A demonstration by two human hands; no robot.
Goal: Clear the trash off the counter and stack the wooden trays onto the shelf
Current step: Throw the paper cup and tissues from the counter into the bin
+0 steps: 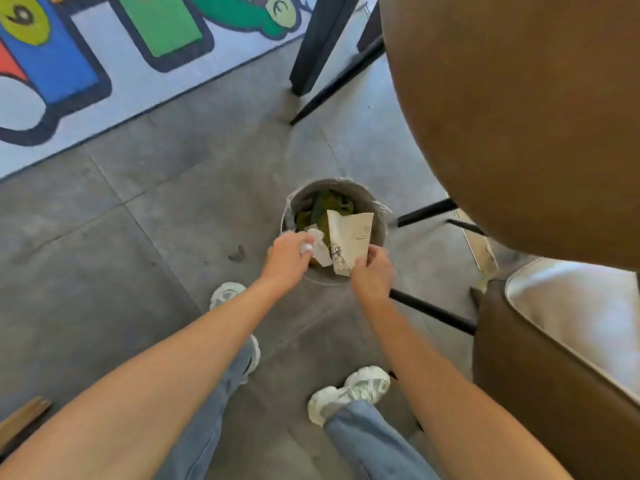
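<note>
my left hand is closed around a crumpled white napkin, and my right hand pinches the lower edge of a flattened paper cup printed with a dark drawing. both pieces of trash hang right over the mouth of the round trash bin, which stands on the grey tiled floor and already holds green and yellow scraps. my white sneakers are planted just behind the bin. a brown chair rises to my right, and a colourful rug lies beyond.
</note>
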